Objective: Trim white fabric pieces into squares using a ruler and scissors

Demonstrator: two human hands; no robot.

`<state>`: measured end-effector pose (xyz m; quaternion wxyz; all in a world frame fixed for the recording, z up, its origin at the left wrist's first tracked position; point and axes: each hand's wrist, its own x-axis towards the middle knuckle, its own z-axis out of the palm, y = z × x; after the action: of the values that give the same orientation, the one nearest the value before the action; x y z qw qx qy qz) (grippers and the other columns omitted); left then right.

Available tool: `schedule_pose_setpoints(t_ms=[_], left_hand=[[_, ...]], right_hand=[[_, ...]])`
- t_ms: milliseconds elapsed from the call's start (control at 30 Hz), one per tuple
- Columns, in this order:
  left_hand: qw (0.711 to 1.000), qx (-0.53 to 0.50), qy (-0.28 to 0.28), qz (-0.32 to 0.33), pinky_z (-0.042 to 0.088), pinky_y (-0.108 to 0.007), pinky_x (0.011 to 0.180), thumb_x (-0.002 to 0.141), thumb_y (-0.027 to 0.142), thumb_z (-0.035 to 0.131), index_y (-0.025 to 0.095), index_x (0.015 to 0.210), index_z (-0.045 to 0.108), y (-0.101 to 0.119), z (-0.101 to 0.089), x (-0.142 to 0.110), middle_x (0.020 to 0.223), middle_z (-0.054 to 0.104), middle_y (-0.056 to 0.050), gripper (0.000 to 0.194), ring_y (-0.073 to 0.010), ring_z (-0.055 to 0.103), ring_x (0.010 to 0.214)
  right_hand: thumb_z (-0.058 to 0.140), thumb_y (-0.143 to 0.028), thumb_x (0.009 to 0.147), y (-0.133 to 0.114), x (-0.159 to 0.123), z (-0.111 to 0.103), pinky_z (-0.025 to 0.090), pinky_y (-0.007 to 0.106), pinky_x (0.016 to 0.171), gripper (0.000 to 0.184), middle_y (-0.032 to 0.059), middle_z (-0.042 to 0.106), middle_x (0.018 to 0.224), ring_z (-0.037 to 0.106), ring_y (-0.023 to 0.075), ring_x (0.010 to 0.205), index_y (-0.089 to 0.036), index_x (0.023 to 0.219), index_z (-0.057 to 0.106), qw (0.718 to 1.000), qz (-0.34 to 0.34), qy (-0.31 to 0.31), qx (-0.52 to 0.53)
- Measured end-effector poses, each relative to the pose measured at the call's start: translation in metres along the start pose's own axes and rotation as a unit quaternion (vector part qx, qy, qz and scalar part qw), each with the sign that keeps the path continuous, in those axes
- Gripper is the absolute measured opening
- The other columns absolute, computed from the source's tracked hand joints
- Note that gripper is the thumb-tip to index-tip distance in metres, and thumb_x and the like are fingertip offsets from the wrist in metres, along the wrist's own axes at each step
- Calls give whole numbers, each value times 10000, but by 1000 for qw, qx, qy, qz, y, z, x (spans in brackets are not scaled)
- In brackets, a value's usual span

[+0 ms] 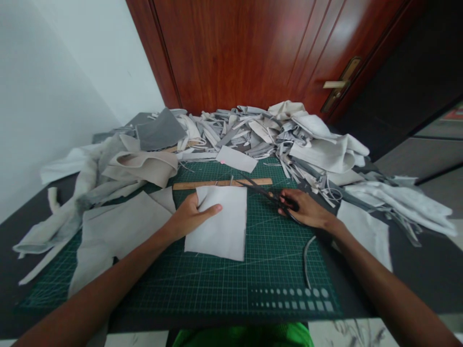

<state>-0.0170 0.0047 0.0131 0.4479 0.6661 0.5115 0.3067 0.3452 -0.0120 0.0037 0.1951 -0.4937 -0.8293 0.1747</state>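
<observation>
Green clothing point(242, 336) fronts the cutting mat point(202, 289), where the left hand point(186, 218) clamps its fingers on white fabric point(226, 229), seemingly mostly trimmed but uneven-edged, and the right hand point(304, 208) wraps its fingers around scissors point(270, 195).

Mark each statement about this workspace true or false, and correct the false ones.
1. The right hand holds black metal scissors. True.
2. The left hand grips a flat wooden ruler. False: it holds a white rectangular fabric piece.
3. The ruler lies on a green gridded cutting mat. True.
4. The panelled door is painted white. False: it is reddish brown.
5. A heap of grey and white fabric scraps lies beyond the ruler. True.
</observation>
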Motion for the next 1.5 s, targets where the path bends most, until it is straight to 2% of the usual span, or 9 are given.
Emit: schedule_pose_setpoints(t_ms=[133, 267, 367, 500, 800, 933, 1200, 1500], left_hand=[[1000, 0, -18, -6, 551, -271, 562, 805, 525, 744, 141, 1033, 708, 1, 0, 1, 881, 772, -55, 448, -222, 714, 731], [998, -40, -47, 31, 567, -266, 577, 833, 493, 723, 150, 1042, 723, 3, -1, 1, 894, 782, -56, 402, -209, 719, 733], [998, -33, -30, 53, 587, -278, 607, 848, 478, 716, 159, 1091, 729, 2, -1, 1, 945, 795, -64, 401, -218, 732, 770], [997, 11, 6, 79, 601, -289, 647, 868, 453, 692, 163, 1063, 749, 2, -2, 2, 939, 801, -60, 354, -224, 739, 787], [993, 46, 47, 98, 612, -294, 703, 866, 426, 669, 163, 1031, 759, 1, -1, 4, 976, 803, -68, 323, -245, 743, 896], [993, 49, 53, 96, 610, -310, 719, 874, 425, 660, 169, 1024, 758, 4, 0, 2, 967, 803, -64, 313, -240, 744, 861], [993, 53, 39, 95, 601, -300, 738, 869, 418, 660, 164, 1009, 756, 5, 5, -1, 973, 802, -57, 305, -220, 737, 825], [994, 52, 36, 84, 595, -268, 652, 866, 425, 666, 175, 1012, 763, 9, 4, -2, 939, 806, -48, 305, -219, 736, 799]], right_hand=[[632, -457, 896, 10, -4, -9, 431, 312, 677, 276, 35, 602, 816, 556, 192, 711, -228, 831, 493, 999, -3, -43, 6], [641, -486, 899, 20, -7, -14, 411, 292, 628, 309, 10, 582, 776, 539, 173, 668, -228, 817, 493, 998, 22, -58, 20], [624, -507, 910, 24, -8, -18, 406, 294, 624, 327, 6, 574, 755, 543, 174, 661, -226, 795, 504, 997, 24, -78, 18], [613, -536, 917, 24, -8, -22, 406, 302, 634, 342, 17, 592, 759, 556, 187, 682, -221, 805, 541, 994, 18, -103, 21], [648, -508, 908, 21, -9, -21, 415, 302, 661, 319, 19, 601, 789, 551, 182, 711, -214, 821, 559, 993, 2, -117, 25], [650, -506, 907, 15, -8, -21, 423, 308, 671, 322, 21, 603, 806, 560, 184, 718, -214, 821, 546, 991, 6, -130, 30], [668, -461, 897, 8, -7, -19, 424, 310, 704, 276, 27, 615, 836, 562, 190, 762, -211, 841, 565, 989, -3, -142, 34], [677, -472, 888, 6, -6, -20, 404, 302, 672, 300, 7, 592, 769, 530, 178, 712, -217, 795, 550, 990, -10, -132, 51]])
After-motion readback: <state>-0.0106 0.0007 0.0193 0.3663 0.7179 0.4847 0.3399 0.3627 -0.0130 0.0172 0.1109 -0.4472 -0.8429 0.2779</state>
